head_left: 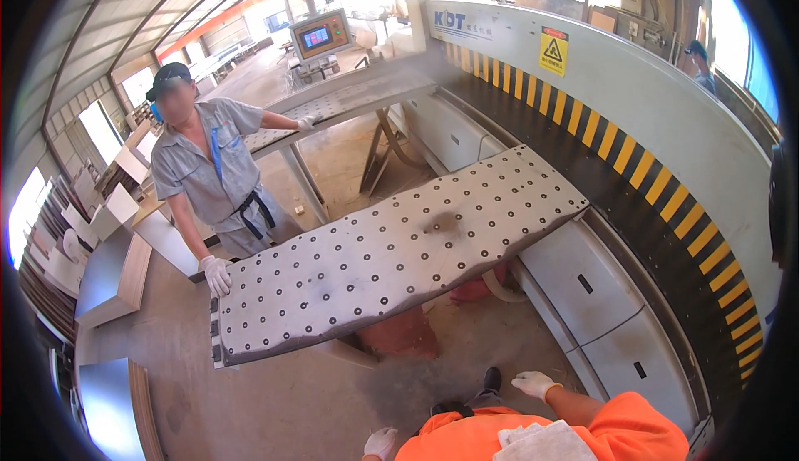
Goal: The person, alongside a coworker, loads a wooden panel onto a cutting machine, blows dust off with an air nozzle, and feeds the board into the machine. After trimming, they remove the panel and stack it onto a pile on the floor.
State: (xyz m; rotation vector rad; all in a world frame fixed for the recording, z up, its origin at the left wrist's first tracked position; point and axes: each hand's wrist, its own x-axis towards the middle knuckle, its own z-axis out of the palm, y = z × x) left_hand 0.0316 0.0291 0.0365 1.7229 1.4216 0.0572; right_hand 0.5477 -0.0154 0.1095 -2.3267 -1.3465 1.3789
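My right hand [533, 384], in a white glove, hangs loosely curled beside the saw's grey lower cabinet [583, 286], with nothing visible in it. My left hand [380, 443], also gloved, is low at the bottom edge, partly cut off; its fingers are unclear. Above both hands stretches a pale table [379, 261] dotted with dark round ports. A co-worker [208, 153] in grey stands at its left, one gloved hand [216, 278] on its end and the other [305, 121] on the farther table [349, 99]. A grey cloth [541, 446] lies against my orange clothing.
The machine's long beam [674, 107] with striped edge runs along the right. A control panel [318, 37] stands behind the tables. Stacked boards [116, 403] [108, 278] are on the floor at left. Red sacks or objects [395, 336] sit under the table. Another person [703, 74] is behind the machine.
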